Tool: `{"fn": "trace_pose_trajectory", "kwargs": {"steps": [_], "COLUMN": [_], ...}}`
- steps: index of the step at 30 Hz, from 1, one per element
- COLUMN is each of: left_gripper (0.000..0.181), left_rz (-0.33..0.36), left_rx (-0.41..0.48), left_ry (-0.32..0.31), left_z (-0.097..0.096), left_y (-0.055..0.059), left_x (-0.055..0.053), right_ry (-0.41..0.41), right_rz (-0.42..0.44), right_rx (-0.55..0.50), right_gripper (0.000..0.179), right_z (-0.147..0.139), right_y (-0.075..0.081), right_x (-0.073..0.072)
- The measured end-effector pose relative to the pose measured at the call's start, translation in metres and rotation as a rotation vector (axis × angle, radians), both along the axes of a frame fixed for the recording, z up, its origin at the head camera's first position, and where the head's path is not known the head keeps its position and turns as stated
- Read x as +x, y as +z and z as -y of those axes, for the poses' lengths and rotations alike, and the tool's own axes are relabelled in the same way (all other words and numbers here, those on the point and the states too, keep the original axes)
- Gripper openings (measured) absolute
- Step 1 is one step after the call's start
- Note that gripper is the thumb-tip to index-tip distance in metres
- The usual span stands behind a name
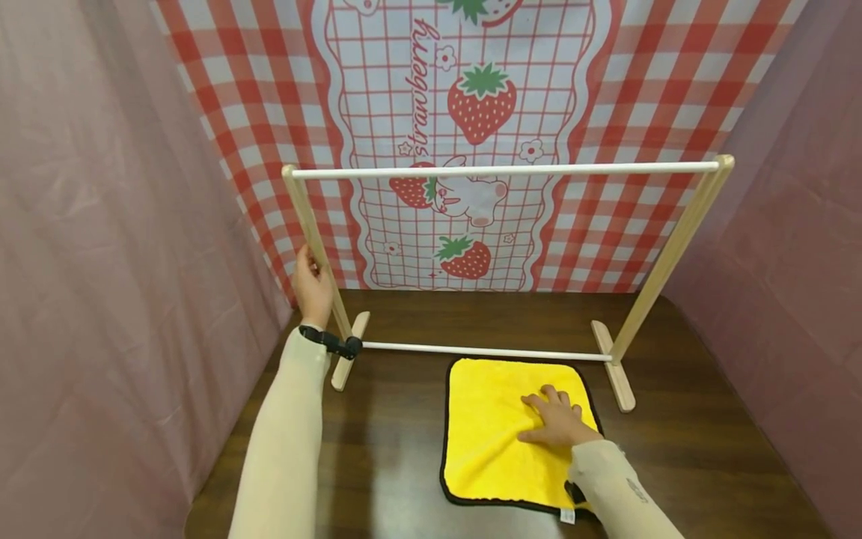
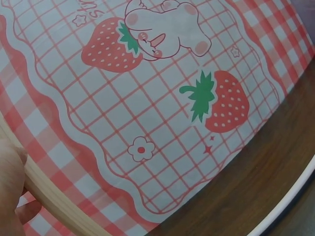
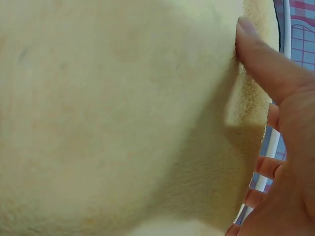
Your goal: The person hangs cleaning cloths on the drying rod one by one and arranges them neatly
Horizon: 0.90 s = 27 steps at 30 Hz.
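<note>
A wooden rack with two white rods stands on the table, and my left hand (image 1: 313,290) holds its left post (image 1: 306,217) about halfway up. In the left wrist view, fingers (image 2: 11,182) wrap the pale wood post (image 2: 64,209) at the lower left edge. In front of the rack's lower rod (image 1: 485,350) lies a yellow towel (image 1: 481,419) with black edging, spread out and creased. My right hand (image 1: 556,421) rests on the towel's right part with its fingers spread. The right wrist view shows the thumb (image 3: 268,61) lying straight along the cloth (image 3: 123,108).
The rack's upper rod (image 1: 505,171) crosses above the table (image 1: 397,449), and its right post (image 1: 673,247) ends in a wooden foot (image 1: 614,367). Behind hangs a strawberry-print checked cloth (image 1: 269,97). Pink curtains (image 1: 101,224) flank both sides. A white tag (image 1: 568,516) sticks out from the towel.
</note>
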<state>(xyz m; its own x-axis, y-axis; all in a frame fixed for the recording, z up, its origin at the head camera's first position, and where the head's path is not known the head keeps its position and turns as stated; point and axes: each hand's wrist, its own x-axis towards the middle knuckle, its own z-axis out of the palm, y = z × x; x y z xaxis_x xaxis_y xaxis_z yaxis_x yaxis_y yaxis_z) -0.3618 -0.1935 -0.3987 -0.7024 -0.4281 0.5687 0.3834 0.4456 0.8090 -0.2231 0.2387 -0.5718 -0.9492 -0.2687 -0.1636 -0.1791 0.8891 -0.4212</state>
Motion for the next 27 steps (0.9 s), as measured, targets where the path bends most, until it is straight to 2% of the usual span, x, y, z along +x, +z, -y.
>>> {"fn": "trace_pose_trajectory", "kwargs": {"steps": [8,20,27], "left_gripper": [0.041,0.044,0.044], "left_rz": [-0.002,0.036,0.025], "left_rx": [-0.010,-0.063,-0.068], "left_ry": [0.016,0.035,0.028], "left_z": [0.004,0.004,0.006], "left_y": [0.002,0.001,-0.001], "left_x": [0.002,0.001,0.002], "right_ry": [0.027,0.168,0.180], "right_rz": [-0.094,-0.278,-0.342], "right_rx": [-0.037,-0.114,-0.168], "right_gripper": [0.034,0.039,0.035], "right_z": [0.006,0.011,0.011], "right_y": [-0.005,-0.013,-0.020], "right_x": [-0.008,-0.017,-0.017]}}
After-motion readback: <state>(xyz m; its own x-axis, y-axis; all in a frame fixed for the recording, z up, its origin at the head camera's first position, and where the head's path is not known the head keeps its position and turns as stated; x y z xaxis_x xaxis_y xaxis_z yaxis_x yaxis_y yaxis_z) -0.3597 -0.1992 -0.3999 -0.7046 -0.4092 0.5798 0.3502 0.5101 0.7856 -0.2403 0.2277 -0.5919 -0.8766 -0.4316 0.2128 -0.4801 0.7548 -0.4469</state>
